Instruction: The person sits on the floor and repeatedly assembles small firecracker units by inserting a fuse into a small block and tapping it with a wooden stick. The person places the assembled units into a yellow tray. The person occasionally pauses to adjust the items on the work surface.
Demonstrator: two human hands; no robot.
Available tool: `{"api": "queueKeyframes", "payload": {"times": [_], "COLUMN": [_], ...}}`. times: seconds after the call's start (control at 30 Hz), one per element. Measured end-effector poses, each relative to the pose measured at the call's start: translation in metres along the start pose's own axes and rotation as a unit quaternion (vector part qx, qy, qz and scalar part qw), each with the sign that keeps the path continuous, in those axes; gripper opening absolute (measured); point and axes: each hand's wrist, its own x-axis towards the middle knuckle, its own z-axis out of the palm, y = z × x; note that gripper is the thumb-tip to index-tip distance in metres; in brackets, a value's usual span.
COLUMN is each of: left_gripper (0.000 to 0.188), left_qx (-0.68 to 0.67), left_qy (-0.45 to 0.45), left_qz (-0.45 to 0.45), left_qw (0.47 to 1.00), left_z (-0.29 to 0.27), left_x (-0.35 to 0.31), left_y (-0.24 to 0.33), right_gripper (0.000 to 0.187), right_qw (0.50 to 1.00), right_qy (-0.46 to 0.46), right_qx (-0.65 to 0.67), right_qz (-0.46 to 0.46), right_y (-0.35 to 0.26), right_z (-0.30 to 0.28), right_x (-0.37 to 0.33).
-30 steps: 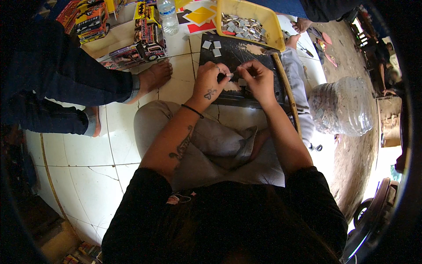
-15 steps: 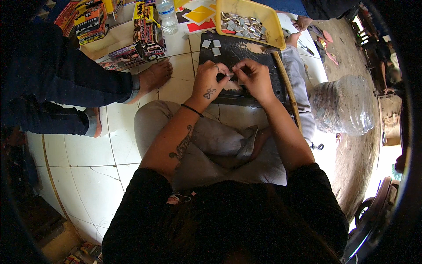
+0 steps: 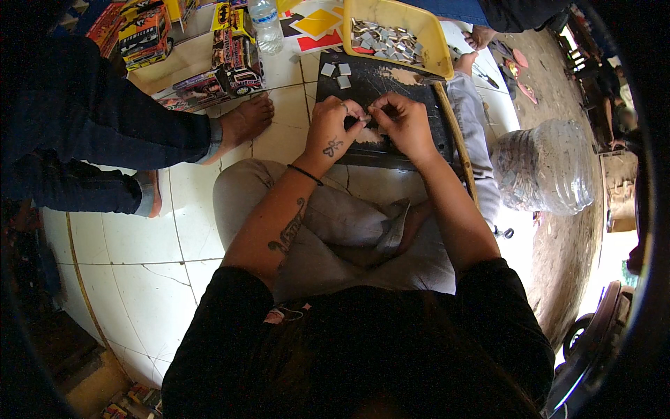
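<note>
Both my hands meet over a worn black board (image 3: 426, 140) on the tiles in front of my crossed legs. My left hand (image 3: 331, 129) pinches a small grey piece (image 3: 366, 119), partly hidden by the fingers. My right hand (image 3: 405, 126) is closed at the piece's other side, thumb and forefinger pressed together there. Three small grey-white square pieces (image 3: 343, 82) lie on the board's far left corner. Beyond it a yellow tray (image 3: 447, 59) holds many similar grey pieces.
A wooden stick (image 3: 455, 143) lies along the board's right edge. A large clear plastic container (image 3: 544, 167) stands further right. Toy truck boxes (image 3: 237, 66) and a water bottle (image 3: 266, 28) are at the far left. Other people's feet (image 3: 244, 126) rest to the left and far right.
Hardly anything differs. My fingers shift very slightly around the small piece, and the arms keep their place.
</note>
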Motion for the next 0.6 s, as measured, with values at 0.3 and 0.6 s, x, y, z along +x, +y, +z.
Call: {"api": "queueKeyframes", "payload": {"times": [0.3,0.6], "left_gripper": [0.019,0.011], "left_qx": [0.013,-0.052], "left_qy": [-0.003,0.058], "left_qz": [-0.005,0.017], "left_qw": [1.0,0.997], "left_z": [0.001,0.005], "left_x": [0.0,0.006], "left_y": [-0.001,0.004], "right_gripper": [0.004,0.009], "right_qw": [0.996,0.999], "right_qy": [0.001,-0.016], "right_qx": [-0.027,-0.026], "right_qz": [-0.086,0.01], "right_y": [-0.005,-0.016], "right_z": [0.0,0.0], "right_x": [0.001,0.003]}}
